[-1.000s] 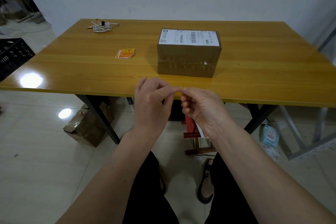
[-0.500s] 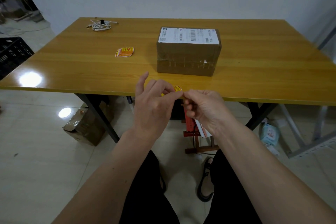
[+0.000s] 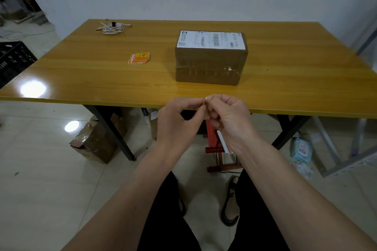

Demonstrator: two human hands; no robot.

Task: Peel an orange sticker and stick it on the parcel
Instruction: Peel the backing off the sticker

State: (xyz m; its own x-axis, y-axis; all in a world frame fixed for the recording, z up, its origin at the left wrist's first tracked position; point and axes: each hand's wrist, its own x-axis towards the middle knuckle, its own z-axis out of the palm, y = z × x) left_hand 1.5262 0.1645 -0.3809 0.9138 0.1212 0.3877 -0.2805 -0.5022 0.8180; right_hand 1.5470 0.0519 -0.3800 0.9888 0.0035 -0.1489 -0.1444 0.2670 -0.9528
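A brown cardboard parcel [image 3: 211,65] with a white shipping label on top stands on the yellow wooden table [image 3: 102,79]. A small stack of orange stickers [image 3: 139,57] lies to its left. My left hand [image 3: 179,122] and my right hand [image 3: 228,120] meet at the table's near edge, fingertips pinched together on a small sticker piece [image 3: 206,108], mostly hidden by the fingers. A white strip [image 3: 222,142] pokes out below my right palm.
A coiled white cable [image 3: 112,27] lies at the table's far left. Under the table are a cardboard box [image 3: 95,142] and a red wooden stand [image 3: 214,142]. A black crate [image 3: 12,59] sits at the left.
My left fingers have curled in from their spread pose. The orange sticker face that showed between the fingertips half a second ago is now hidden. Both hands stay at the table edge.
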